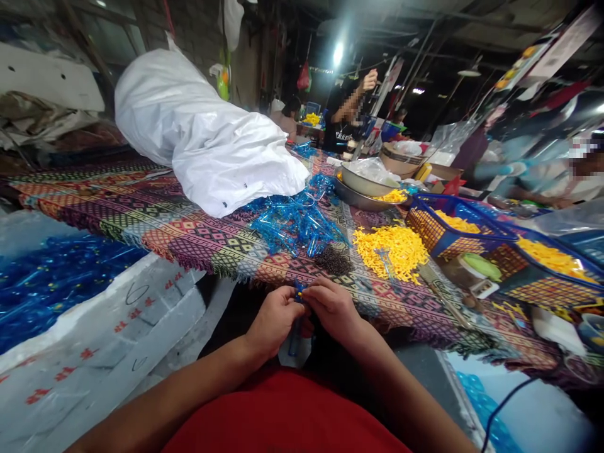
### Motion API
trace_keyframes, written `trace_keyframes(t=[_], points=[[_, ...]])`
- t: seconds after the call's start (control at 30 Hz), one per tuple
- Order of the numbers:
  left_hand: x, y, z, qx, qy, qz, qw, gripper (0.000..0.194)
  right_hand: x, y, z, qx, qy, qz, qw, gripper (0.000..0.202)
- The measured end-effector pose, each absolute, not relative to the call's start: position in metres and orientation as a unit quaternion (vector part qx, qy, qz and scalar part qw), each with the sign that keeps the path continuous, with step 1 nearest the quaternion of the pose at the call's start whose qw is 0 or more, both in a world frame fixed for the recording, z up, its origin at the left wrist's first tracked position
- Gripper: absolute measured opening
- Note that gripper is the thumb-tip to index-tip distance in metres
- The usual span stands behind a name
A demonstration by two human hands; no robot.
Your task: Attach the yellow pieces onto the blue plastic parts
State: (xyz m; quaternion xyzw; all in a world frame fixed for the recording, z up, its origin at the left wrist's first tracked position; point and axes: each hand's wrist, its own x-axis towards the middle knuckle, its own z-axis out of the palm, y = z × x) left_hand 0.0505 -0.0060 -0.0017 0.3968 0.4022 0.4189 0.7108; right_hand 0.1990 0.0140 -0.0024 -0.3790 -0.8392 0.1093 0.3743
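In front of my red shirt, my left hand [275, 319] pinches a slim blue see-through plastic piece [294, 336] that hangs down below the fingers. The fingertips of my right hand [334, 309] close together at the piece's upper end, where a small yellow bit shows; whether they hold a separate part is hidden. Just beyond my hands, on the patterned cloth [226, 242], lie a small heap of dark little parts [334, 260], a pile of blue see-through plastic pieces [295, 223] and a heap of yellow plastic parts [394, 251].
A large white sack [202, 132] lies across the table at left. Blue baskets [460, 236] of yellow parts and stacked metal bowls [363, 189] stand right. A white foam box [155, 296] beside me holds blue pieces. Other people [346, 119] are farther back.
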Motion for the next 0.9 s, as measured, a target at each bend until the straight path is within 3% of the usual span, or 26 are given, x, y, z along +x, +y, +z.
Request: trace_keyframes(t=[0.1,0.3,0.47,0.63,0.9], points=[[0.048,-0.004,-0.004,0.413,0.425,0.415,0.69,0.01,0.197,0.012,-0.007,-0.358,-0.847,0.122,0.373,0.022],[0.043,0.001,-0.007,0.503,0.454,0.389,0.624,0.023,0.191,0.011,-0.008,-0.357,-0.836,0.141,0.393,0.026],[0.032,0.006,-0.004,0.441,0.439,0.407,0.669,0.021,0.223,0.024,-0.005,-0.46,-0.778,0.11,0.414,0.016],[0.029,0.011,-0.006,0.385,0.391,0.403,0.732,0.021,0.272,0.042,-0.012,-0.589,-0.725,0.082,0.347,0.014],[0.033,0.013,-0.015,0.377,0.387,0.416,0.732,0.026,0.275,0.055,-0.02,-0.581,-0.764,0.037,0.278,0.019]])
